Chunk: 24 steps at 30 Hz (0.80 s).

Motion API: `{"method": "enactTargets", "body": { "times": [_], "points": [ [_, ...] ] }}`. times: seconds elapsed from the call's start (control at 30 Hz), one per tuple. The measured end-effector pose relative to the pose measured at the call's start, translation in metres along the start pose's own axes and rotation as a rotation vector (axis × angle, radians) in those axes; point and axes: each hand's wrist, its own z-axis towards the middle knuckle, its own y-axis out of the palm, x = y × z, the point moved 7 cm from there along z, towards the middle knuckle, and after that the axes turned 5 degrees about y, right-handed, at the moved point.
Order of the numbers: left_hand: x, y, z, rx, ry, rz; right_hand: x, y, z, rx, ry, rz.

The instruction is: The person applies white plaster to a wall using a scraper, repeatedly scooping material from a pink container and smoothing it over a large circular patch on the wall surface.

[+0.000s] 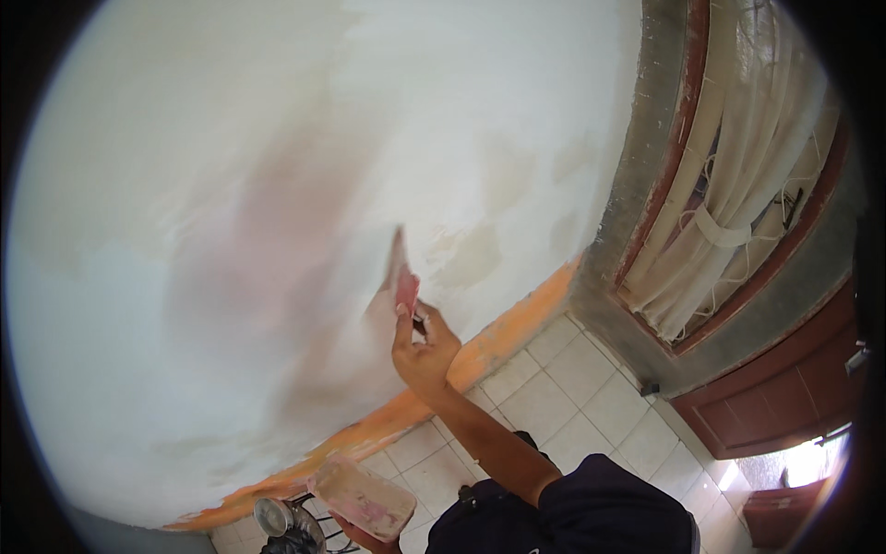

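My right hand (425, 351) grips a putty knife (405, 288) with a pinkish, smeared surface, held at the pale, patchy wall (258, 166); whether the blade touches it is unclear. A shadow falls on the wall beside the blade. Low at the bottom, my left hand (362, 531) holds a rectangular plastic container (365, 489) smeared with pink and whitish paste, its fingers mostly hidden beneath it.
An orange band (526, 309) runs along the wall's foot above white floor tiles (586, 388). At right are a curtained window (729, 166) and a brown wooden door (757, 379). A metal pot or stand (275, 517) with dark material sits at lower left.
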Motion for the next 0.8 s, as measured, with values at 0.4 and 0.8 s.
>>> {"method": "enactTargets", "body": {
  "times": [0.4, 0.8],
  "points": [
    [-0.003, -0.007, -0.01, 0.178, -0.035, 0.004, 0.065, -0.078, 0.069, 0.255, 0.025, -0.259],
    [0.007, -0.004, 0.004, 0.015, -0.025, -0.109, -0.022, 0.026, -0.004, -0.092, -0.316, -0.21]
  ]
}}
